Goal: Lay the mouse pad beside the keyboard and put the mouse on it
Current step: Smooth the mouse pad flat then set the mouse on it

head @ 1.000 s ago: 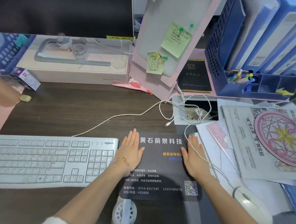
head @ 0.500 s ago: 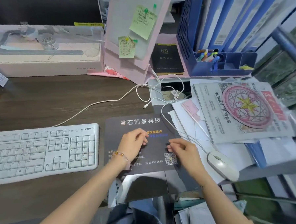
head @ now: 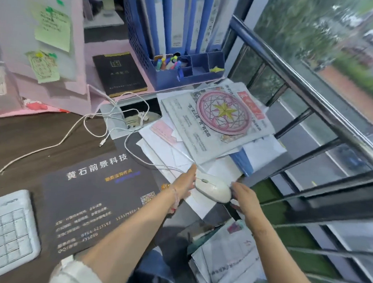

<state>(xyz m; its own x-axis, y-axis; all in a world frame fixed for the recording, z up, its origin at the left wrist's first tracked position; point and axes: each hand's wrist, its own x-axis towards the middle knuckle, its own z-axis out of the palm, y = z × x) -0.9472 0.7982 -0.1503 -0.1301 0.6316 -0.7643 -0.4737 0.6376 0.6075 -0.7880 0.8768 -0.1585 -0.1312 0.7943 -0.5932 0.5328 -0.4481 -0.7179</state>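
On the desk (head: 30, 137), dark wood, the pad (head: 96, 203) lay flat just right of the keyboard (head: 6, 229), w/ only a thin strip of wood between them; that half of the task looked done. Right of the pad sat a loose heap of papers (head: 214, 129), w/ a blue file rack (head: 176, 37) behind it and a window rail (head: 303, 87) past the desk edge.

The mouse (head: 213, 189) was white and rested on the papers' near corner, off the pad's right edge and slightly farther back than the pad's middle. Its long axis ran roughly left-right, wheel end toward the pad. Both hands flanked it: left hand (head: 184, 183) open, palm against the wheel end, fingers extended; right hand (head: 244, 197) open at the tail end, fingertips at or nearly on the shell. Neither had clamped on it yet; can't tell if the right one truly touched. Both about equally near.

Next move, prob.: lift and carry it left onto the pad, a short trip. In the way: its cord (head: 137, 158), which looped back across the pad's far right corner and the papers, so it could drag sheets. A second white cable (head: 51, 145) crossed the desk behind the pad, clear of the path.
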